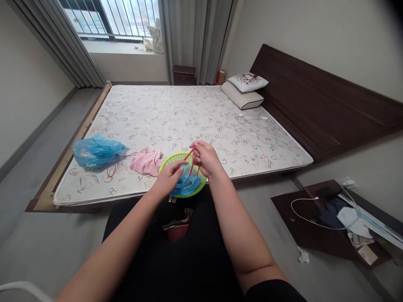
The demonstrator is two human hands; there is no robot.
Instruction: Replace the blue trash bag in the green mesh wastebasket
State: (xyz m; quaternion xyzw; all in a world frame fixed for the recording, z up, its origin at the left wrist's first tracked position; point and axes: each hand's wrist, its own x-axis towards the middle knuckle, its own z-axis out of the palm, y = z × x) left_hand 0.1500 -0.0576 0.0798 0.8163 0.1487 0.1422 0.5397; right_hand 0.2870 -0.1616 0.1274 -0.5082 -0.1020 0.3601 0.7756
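A light-green mesh basket [174, 157] is before me at the bed's near edge, with a crumpled blue plastic bag [186, 186] inside it. Red drawstrings [190, 153] rise out of that bag. My right hand [206, 159] is closed in a pinch on the red drawstring above the basket's right side. Over the left part of the rim, my left hand [169, 178] has thumb and fingers closed on the lower part of the drawstring. Left of the basket lies a pink cloth [146, 162]. Beyond it is another, fuller blue plastic bag [98, 152] with loose red strings.
The basket is against a letter-printed mattress [163, 113]. Two pillows [244, 90] are stacked by the dark headboard [315, 79]. A white cable [248, 118] lies on the mattress. To the right, a dark bedside table [289, 205] holds a cable, a mask and cloth. Crumpled tissue [302, 254] is on the floor.
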